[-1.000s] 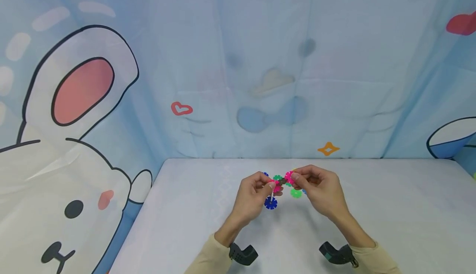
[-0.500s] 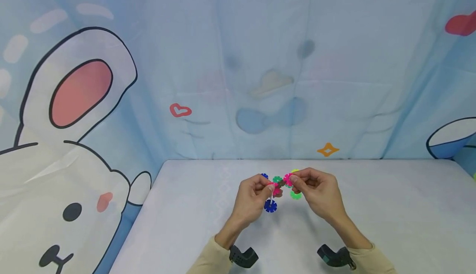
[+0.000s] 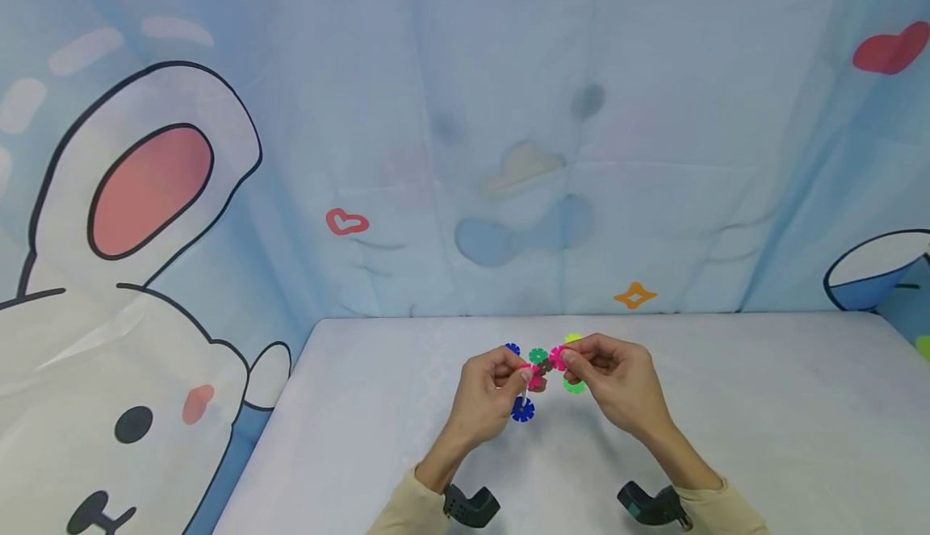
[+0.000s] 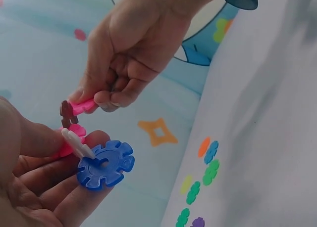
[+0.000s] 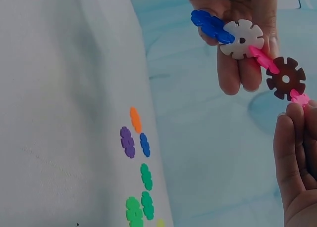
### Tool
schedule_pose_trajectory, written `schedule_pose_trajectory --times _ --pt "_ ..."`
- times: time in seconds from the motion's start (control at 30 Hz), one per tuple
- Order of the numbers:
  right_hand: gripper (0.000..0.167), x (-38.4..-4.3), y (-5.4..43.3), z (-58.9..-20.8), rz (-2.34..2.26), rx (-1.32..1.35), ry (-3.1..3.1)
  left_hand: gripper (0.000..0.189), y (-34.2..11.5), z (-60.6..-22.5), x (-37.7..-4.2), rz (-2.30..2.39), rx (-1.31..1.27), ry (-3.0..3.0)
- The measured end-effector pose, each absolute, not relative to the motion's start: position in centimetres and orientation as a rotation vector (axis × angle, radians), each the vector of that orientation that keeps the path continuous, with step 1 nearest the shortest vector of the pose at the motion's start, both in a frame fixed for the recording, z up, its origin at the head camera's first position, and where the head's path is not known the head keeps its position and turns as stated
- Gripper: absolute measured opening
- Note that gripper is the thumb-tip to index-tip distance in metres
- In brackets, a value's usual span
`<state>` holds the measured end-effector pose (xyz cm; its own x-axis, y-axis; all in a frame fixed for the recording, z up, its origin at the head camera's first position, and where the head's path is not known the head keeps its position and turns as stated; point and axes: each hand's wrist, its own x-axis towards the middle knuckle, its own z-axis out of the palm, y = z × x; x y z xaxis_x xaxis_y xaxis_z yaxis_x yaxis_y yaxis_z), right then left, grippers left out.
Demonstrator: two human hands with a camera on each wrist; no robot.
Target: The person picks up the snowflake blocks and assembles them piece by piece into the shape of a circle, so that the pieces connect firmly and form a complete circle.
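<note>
Between the two hands is a chain of notched plastic snowflake discs, slotted together. Its order is a blue disc (image 4: 119,158), a white disc (image 5: 253,37), a pink disc (image 5: 263,59), a brown disc (image 5: 295,77) and another pink disc (image 3: 557,357). My left hand (image 3: 483,400) pinches the pink disc between white and brown, the blue end lying over its fingers in the left wrist view. The right hand (image 3: 623,383) pinches the end pink disc by thumb and fingertips; part of that disc is covered. The chain is held above the table.
Loose discs lie on the white table (image 3: 770,422) beyond the hands, including a purple disc (image 5: 128,142), an orange disc (image 5: 135,119) and a light green disc (image 5: 133,212). A printed blue curtain (image 3: 407,115) hangs behind the table's back edge.
Both hands keep their pinch on the chain and scarcely move against the table. The whole head view has shifted slightly, with the scene lower and a little further left.
</note>
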<state>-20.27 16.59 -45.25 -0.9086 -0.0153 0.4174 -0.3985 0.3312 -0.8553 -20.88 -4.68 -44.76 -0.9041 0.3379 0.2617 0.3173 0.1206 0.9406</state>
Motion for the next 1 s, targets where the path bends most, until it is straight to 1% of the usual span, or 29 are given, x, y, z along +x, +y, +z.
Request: schedule_pose_trajectory --times 0.37,0.53,0.7,0.83,0.9,1.0 --pt "0.004 -20.2 16.5 -45.4 1.597 0.394 -2.271 0.01 -4.8 -44.8 -20.9 1.914 0.694 2.341" --pt "0.004 -20.2 16.5 -45.3 1.58 0.387 -2.287 0.009 -4.6 -44.6 -20.9 1.932 0.686 2.292" --pt "0.011 -20.2 16.9 -44.8 1.589 0.402 -2.315 0.01 -4.5 -44.3 -21.0 1.98 0.614 2.104" --pt "0.022 -20.7 17.7 -45.2 1.529 0.395 -2.391 0.01 -4.5 -44.6 -21.3 2.005 0.455 1.954" --pt "0.025 -21.1 18.3 -45.7 1.451 0.364 -2.433 0.015 -4.7 -45.0 -21.6 2.013 0.364 1.905" --pt "0.026 -21.8 19.0 -46.9 1.273 0.302 -2.534 0.032 -5.0 -45.6 -22.0 2.028 0.272 1.848"
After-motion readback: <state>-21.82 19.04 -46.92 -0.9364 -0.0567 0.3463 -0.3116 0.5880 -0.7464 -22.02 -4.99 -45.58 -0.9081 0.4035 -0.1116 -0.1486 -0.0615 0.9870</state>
